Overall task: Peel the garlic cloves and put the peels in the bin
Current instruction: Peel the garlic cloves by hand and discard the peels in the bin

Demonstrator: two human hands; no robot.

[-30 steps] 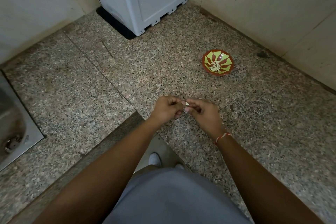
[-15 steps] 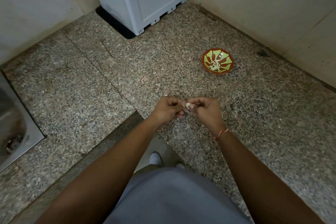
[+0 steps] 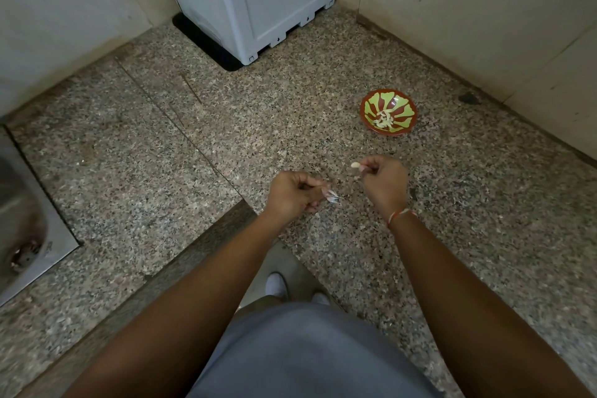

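Note:
My right hand (image 3: 384, 182) pinches a pale peeled garlic clove (image 3: 355, 165) at its fingertips, above the speckled granite counter. My left hand (image 3: 295, 195) pinches a thin papery peel (image 3: 333, 198), a short way left of and below the clove. The two hands are apart. A red and green patterned bowl (image 3: 371, 107) with several pale garlic pieces in it stands on the counter beyond my right hand. No bin is plainly in view.
A grey plastic appliance (image 3: 258, 0) stands in the back corner against the tiled walls. A steel sink (image 3: 19, 220) is set into the counter at the far left. The counter's inner edge (image 3: 206, 236) runs diagonally below my left hand.
My hands were together working on the clove; now they have pulled apart, the right carrying the bare clove up and right, the left keeping the peel.

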